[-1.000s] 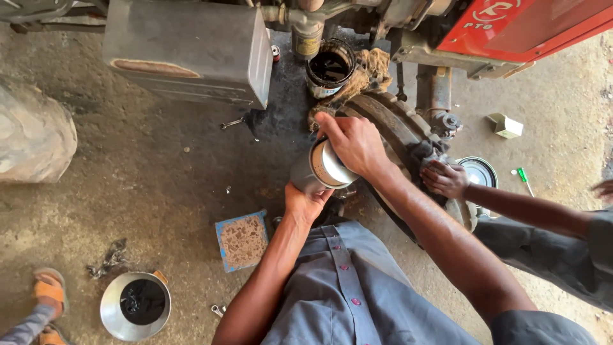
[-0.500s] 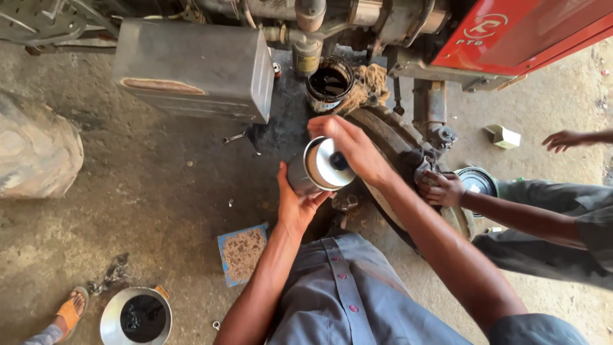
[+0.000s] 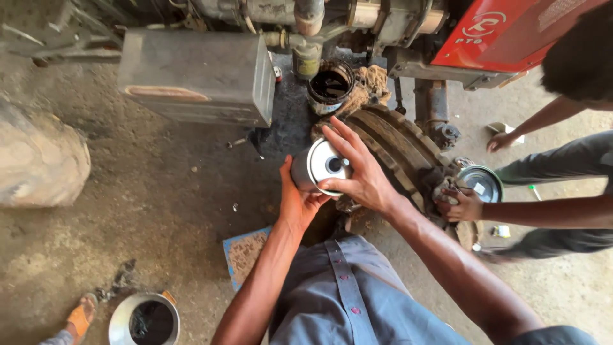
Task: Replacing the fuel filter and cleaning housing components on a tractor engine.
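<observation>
I hold a silver cylindrical filter canister point(image 3: 314, 167) with both hands, its round end with a dark centre hole facing me. My left hand point(image 3: 295, 203) cups it from below and behind. My right hand point(image 3: 362, 172) grips it from the right, fingers spread over the rim. Just beyond it sits an open dark housing point(image 3: 329, 85) full of black oil on the engine, with a rag point(image 3: 372, 82) bunched beside it.
A red machine body point(image 3: 511, 35) and a grey metal box point(image 3: 195, 76) stand ahead. A ribbed wheel point(image 3: 393, 140) lies right of my hands. Another person's hand point(image 3: 458, 203) holds a rag beside a round metal lid point(image 3: 481, 182). A bowl of black oil point(image 3: 144, 321) sits lower left.
I have lifted the canister slightly up and toward the open housing. The other person's far hand has come down toward the ground on the right.
</observation>
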